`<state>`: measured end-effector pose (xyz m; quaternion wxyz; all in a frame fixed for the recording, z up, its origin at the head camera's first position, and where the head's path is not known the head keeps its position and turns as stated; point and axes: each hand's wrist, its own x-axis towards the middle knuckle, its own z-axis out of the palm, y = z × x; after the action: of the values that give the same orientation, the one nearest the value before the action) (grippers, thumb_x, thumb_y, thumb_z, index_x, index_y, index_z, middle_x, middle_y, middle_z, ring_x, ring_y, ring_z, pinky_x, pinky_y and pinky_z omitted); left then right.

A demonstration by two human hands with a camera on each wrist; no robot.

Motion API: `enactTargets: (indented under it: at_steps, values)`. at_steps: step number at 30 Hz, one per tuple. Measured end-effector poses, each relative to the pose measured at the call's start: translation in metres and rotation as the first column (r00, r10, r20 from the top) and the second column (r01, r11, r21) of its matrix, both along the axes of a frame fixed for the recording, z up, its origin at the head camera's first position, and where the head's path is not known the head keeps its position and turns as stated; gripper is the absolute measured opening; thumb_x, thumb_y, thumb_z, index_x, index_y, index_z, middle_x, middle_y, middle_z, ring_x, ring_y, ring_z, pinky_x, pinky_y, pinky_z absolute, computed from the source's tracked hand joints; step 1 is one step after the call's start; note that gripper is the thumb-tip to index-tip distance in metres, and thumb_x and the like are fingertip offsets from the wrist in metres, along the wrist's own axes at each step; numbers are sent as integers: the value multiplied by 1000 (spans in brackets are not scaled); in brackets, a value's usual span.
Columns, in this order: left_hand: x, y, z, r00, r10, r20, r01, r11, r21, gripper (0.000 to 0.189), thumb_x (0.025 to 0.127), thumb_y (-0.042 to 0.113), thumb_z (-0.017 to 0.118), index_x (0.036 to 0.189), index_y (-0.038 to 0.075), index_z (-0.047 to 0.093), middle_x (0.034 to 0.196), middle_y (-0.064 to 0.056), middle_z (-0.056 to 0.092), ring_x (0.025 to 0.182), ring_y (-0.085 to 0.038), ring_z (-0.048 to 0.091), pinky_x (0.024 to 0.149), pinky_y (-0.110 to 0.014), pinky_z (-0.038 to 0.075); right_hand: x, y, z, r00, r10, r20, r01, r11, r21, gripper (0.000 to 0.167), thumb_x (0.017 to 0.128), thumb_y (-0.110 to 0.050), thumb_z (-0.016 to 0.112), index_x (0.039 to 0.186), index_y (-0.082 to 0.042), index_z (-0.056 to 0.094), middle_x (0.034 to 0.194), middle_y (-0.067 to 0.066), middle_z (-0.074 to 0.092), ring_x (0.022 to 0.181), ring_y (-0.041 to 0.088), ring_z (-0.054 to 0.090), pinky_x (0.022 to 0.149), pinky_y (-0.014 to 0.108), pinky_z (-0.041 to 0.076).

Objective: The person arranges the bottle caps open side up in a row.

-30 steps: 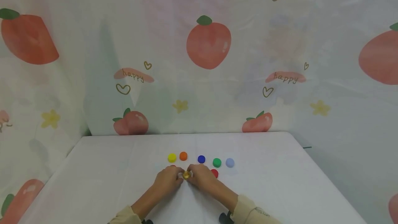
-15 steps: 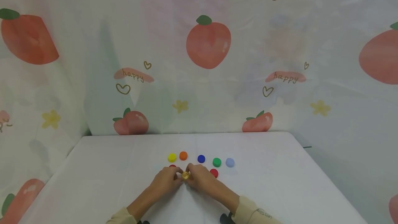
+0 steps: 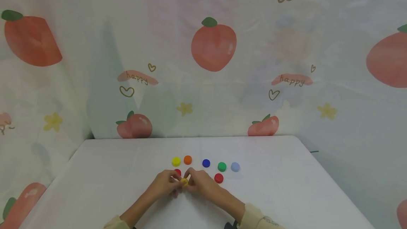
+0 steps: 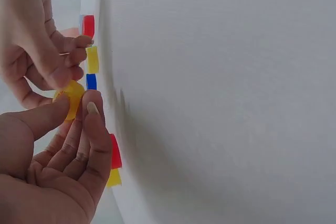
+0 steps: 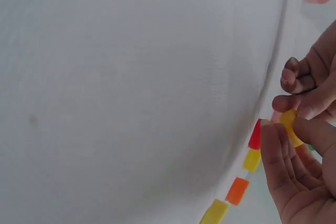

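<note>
Between my two hands is a small yellow disc (image 3: pixel 184 182), held up off the white table. My left hand (image 3: pixel 166 183) pinches it, the thumb on its near face in the left wrist view and the fingers curled behind. From the other side my right hand (image 3: pixel 202 183) pinches the same yellow disc (image 5: pixel 290 126) between thumb and fingers. Its far parts are hidden by fingertips. Just beyond the left hand lies a red disc (image 3: pixel 177 172), partly covered by it. Another red disc (image 3: pixel 218 178) sits beside the right hand.
Farther back on the table (image 3: pixel 279 193) lie a yellow disc (image 3: pixel 176 162), an orange disc (image 3: pixel 188 160), a blue disc (image 3: pixel 206 163), a green disc (image 3: pixel 222 166) and a light blue disc (image 3: pixel 235 166). A printed curtain (image 3: pixel 210 91) hangs behind the table.
Both hands have shifted left and slightly nearer the person with the yellow disc between them. The disc has turned, and more of the left red disc shows.
</note>
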<state>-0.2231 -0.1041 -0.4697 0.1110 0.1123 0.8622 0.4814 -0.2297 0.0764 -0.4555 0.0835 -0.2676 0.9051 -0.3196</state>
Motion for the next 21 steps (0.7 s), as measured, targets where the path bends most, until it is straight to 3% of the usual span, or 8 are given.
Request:
enactTargets:
  at_steps: [3, 8, 15, 21]
  values:
    - [2, -5, 1, 999, 10, 35, -11, 999, 50, 18, 84, 17, 71, 93, 5, 60, 72, -2, 66, 57, -16, 62, 54, -29, 51, 1, 1, -1, 999, 19, 38, -14, 993, -119, 21, 87, -9, 68, 104, -10, 56, 76, -4, 65, 65, 3, 58, 62, 16, 49]
    - [9, -16, 6, 999, -6, 44, 2, 996, 84, 19, 85, 18, 71, 94, 6, 60, 77, -3, 69, 60, -17, 62, 57, -30, 52, 4, -2, -4, 987, 53, 150, -7, 956, -293, 13, 92, -19, 62, 99, -8, 59, 79, 1, 68, 65, 9, 63, 63, 20, 51]
    - [18, -31, 15, 996, -84, -19, 86, 994, 68, 15, 84, 18, 72, 90, 8, 62, 79, -2, 68, 65, -18, 63, 60, -28, 52, 8, -8, -7, 927, 83, 366, 76, 914, -398, 15, 93, -21, 61, 95, -6, 62, 80, 6, 65, 70, 21, 65, 69, 28, 54]
    - [23, -40, 17, 993, -112, -43, 114, 993, 29, 20, 83, 26, 73, 88, 8, 65, 86, 0, 67, 66, -17, 62, 59, -28, 52, 10, -10, -6, 897, 178, 406, 48, 872, -487, 16, 91, -16, 64, 99, -3, 62, 88, 8, 66, 79, 28, 66, 73, 34, 54]
